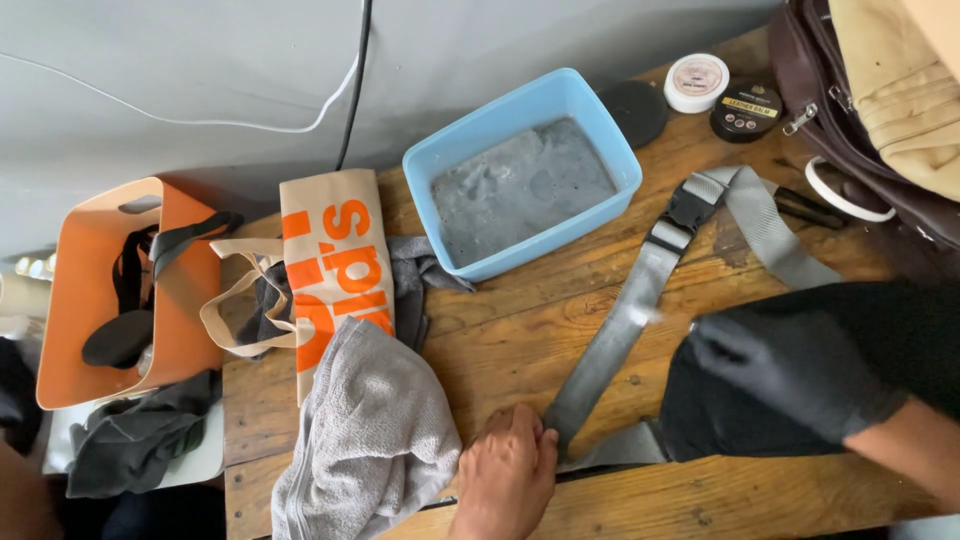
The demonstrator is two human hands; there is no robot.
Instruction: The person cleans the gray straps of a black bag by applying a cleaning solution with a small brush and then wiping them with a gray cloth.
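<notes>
A long grey webbing strap point(620, 335) with a black buckle point(682, 215) lies diagonally across the wooden table point(520, 330). My bare left hand point(505, 480) presses the strap's near end against the table, fingers curled on it. My right hand point(790, 370), in a black glove, rests on a black cloth bundle point(715, 420) beside the strap, fingers pointing toward the strap's middle. What lies under the bundle is hidden.
A blue tub point(600, 120) of grey water sits at the back. A grey towel point(375, 430) and a tan tote bag point(335, 260) lie left. An orange basket point(80, 290) stands off the table's left edge. Two small tins point(697, 82), a black lid point(635, 110) and a brown bag point(860, 130) sit right.
</notes>
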